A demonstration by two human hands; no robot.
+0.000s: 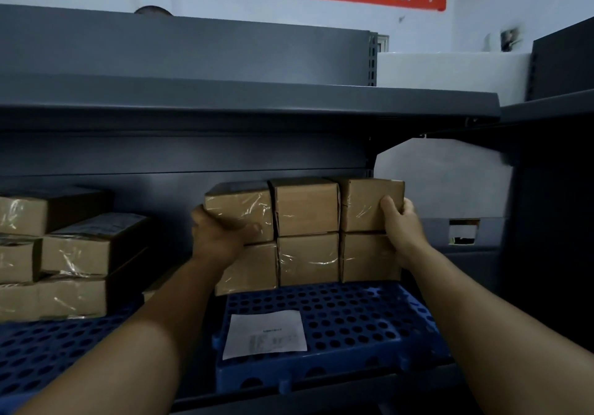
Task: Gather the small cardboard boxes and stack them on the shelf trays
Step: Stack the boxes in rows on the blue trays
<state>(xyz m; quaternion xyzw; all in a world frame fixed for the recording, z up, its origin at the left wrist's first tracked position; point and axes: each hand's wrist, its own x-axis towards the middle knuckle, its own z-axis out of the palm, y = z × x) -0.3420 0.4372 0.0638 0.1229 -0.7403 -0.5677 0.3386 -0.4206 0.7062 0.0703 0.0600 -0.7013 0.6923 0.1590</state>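
Several small cardboard boxes (307, 231) wrapped in clear film stand in two rows of three at the back of a blue perforated shelf tray (360, 318). My left hand (221, 234) grips the left end of the top row, thumb across the front of the top left box (239, 210). My right hand (401, 225) grips the right end, thumb on the front of the top right box (369, 204). The top row sits on the bottom row between both hands.
Another pile of film-wrapped boxes (64, 254) sits on the neighbouring blue tray (41, 350) at the left. A white paper slip (265, 332) lies on the tray's front part. A dark metal shelf (257, 106) runs close overhead. A shelf back panel stands behind the boxes.
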